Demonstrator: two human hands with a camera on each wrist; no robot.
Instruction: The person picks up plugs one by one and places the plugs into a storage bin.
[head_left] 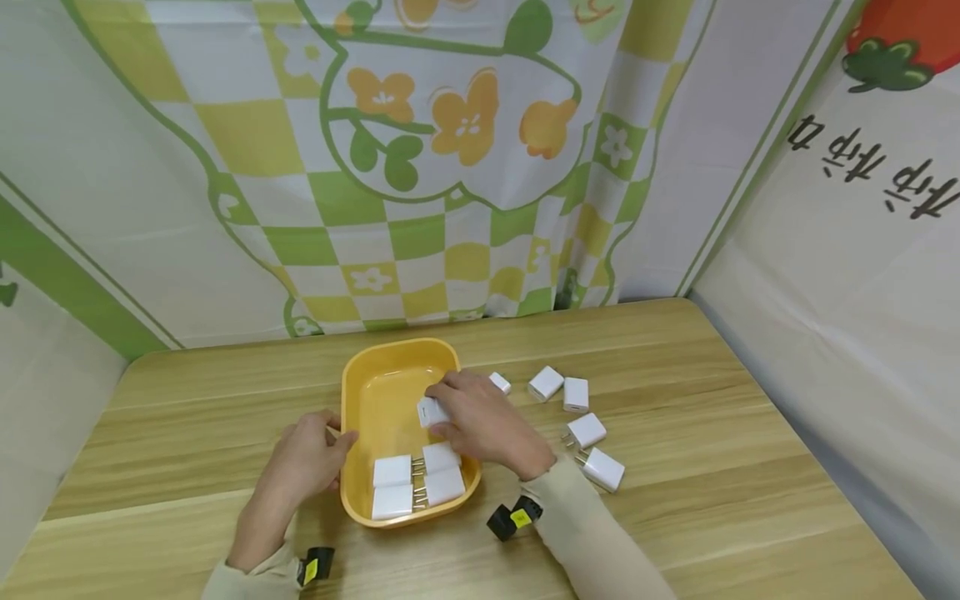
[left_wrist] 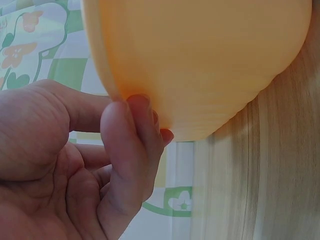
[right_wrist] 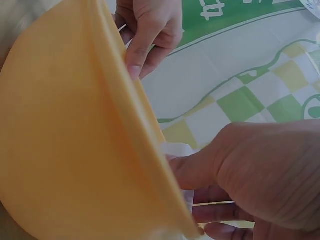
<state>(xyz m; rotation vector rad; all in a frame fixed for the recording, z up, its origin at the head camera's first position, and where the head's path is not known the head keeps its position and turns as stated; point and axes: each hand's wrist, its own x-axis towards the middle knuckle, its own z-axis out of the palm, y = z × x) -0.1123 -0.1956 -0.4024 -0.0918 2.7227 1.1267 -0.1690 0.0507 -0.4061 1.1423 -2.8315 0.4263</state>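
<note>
A yellow plastic basin (head_left: 363,367) stands on the table. My left hand (head_left: 306,454) pinches its left rim, thumb over the edge and fingers against the outer wall (left_wrist: 200,60). Over the basin's right side, my right hand (head_left: 483,417) holds a white charger plug (head_left: 432,412) between thumb and fingers. In the right wrist view the basin wall hides part of that charger (right_wrist: 177,149). At the near end of the basin lie several white chargers (head_left: 392,502) in two columns, their metal prongs facing each other in the middle.
Right of the basin, several loose white chargers (head_left: 576,394) lie scattered on the wooden table (head_left: 697,433). One charger (head_left: 500,382) sits just beyond my right hand. A checkered, flowered curtain (head_left: 420,242) hangs behind the table's far edge. Black wrist cameras (head_left: 513,518) are strapped at both sleeves.
</note>
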